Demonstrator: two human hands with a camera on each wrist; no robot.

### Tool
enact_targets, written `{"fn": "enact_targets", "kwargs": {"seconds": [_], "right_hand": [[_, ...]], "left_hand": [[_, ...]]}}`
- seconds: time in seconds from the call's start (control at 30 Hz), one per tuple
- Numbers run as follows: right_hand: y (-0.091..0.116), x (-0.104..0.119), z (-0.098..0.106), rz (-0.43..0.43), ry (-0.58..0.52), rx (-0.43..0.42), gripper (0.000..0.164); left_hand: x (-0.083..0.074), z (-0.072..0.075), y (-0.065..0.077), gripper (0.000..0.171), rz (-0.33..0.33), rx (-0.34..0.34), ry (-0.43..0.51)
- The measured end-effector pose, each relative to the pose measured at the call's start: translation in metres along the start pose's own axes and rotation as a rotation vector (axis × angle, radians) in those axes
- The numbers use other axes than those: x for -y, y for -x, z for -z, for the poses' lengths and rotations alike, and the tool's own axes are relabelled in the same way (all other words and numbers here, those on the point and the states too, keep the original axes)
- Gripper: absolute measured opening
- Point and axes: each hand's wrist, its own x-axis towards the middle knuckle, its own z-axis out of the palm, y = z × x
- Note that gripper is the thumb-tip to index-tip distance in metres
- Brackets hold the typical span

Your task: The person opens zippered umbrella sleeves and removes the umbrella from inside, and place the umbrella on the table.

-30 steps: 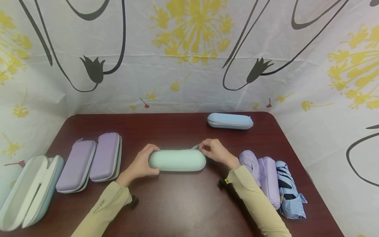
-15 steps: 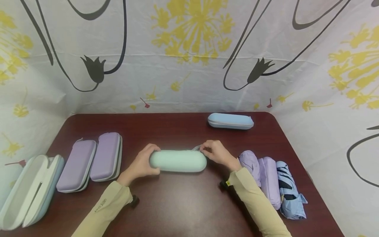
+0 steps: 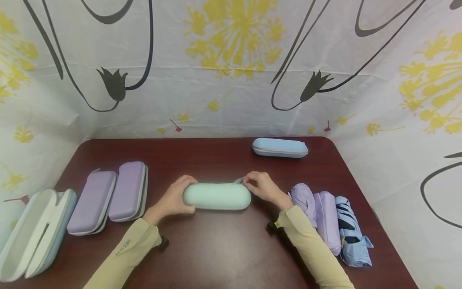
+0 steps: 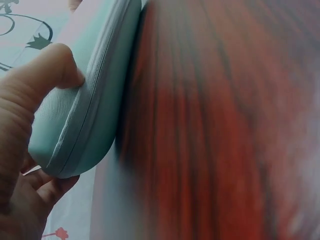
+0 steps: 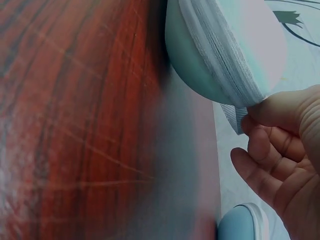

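A mint-green zip case (image 3: 217, 196) with rounded ends lies lengthwise at the middle of the table. My left hand (image 3: 175, 197) grips its left end, thumb on the near side and fingers round the back. In the left wrist view the thumb (image 4: 60, 67) presses beside the zip seam (image 4: 82, 112). At the far right corner of the case my right hand (image 3: 262, 185) pinches the zipper (image 5: 227, 55) end between thumb and index finger; the pull itself is hidden. A grey ribbed strap (image 5: 233, 118) sticks out beside those fingertips. The case looks closed along the visible seam.
Two purple cases (image 3: 93, 202) and an open light-blue case (image 3: 27, 237) with a white lining lie at left. A blue case (image 3: 280, 147) sits at the back right. Folded purple umbrellas (image 3: 328, 222) and a blue one (image 3: 353, 233) lie beyond my right forearm.
My left hand has shifted very slightly right over the end of the green case. The right hand keeps its pinch at the far right corner; everything else looks the same.
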Motion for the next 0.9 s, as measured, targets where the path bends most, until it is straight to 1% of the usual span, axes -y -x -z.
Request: {"fn": "enact_targets", "kwargs": {"seconds": [0.17, 0.3, 0.43, 0.5, 0.6, 0.7, 0.77, 0.8, 0.9], "right_hand": [[0.0, 0.0, 0.001, 0.028, 0.013, 0.004, 0.008], [0.002, 0.002, 0.001, 0.031, 0.02, 0.001, 0.005], [0.006, 0.003, 0.001, 0.022, 0.029, -0.001, 0.005], [0.008, 0.003, 0.002, 0.013, 0.049, 0.002, 0.007], [0.015, 0.002, 0.002, -0.006, 0.029, 0.003, 0.009], [0.02, 0.006, 0.002, -0.009, 0.032, 0.018, 0.009], [0.021, 0.011, 0.001, -0.02, 0.041, 0.014, 0.008], [0.021, 0.013, 0.0, -0.03, 0.064, 0.011, 0.009], [0.022, 0.016, -0.001, -0.096, 0.104, -0.015, 0.009]], "left_hand": [[0.001, -0.001, 0.0, 0.065, 0.018, -0.015, -0.011], [0.001, 0.0, 0.0, 0.063, 0.021, -0.024, -0.001], [0.002, 0.0, -0.001, 0.061, 0.023, -0.018, 0.001], [0.002, 0.0, -0.002, 0.06, 0.024, -0.015, 0.005], [0.005, 0.004, 0.002, 0.059, 0.03, -0.021, 0.023], [0.009, 0.01, 0.006, 0.059, 0.047, -0.041, 0.037], [0.011, 0.011, 0.008, 0.059, 0.047, -0.051, 0.042], [0.011, 0.011, 0.007, 0.059, 0.054, -0.051, 0.039], [0.009, 0.008, 0.006, 0.059, 0.069, -0.049, 0.038]]}}
